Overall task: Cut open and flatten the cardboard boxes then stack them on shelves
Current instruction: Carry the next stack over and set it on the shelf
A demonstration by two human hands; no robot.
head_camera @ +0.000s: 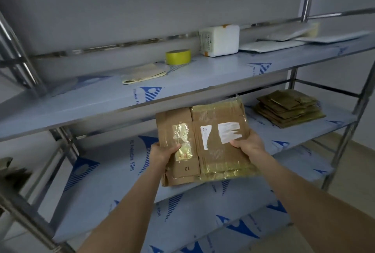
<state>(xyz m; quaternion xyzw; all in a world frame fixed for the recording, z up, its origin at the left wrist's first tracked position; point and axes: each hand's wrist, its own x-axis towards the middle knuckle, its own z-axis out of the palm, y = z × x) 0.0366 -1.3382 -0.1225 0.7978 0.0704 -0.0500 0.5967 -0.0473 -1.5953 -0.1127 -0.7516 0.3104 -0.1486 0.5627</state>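
Gripping a flattened box (205, 141) at either side, the left hand (162, 152) and right hand (250, 143) hold it above the middle shelf (304, 131). A stack (289, 108) of flattened boxes already lies there, well apart to the right; this box appears cut and flattened but not yet stacked.

Middle shelf (113, 163) free left of cardboard stack (288, 110), upper shelf (101, 98) overhead

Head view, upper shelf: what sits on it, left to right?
Along the upper shelf: folded beige sheets → yellow tape roll → white plastic container → flat white mailers.
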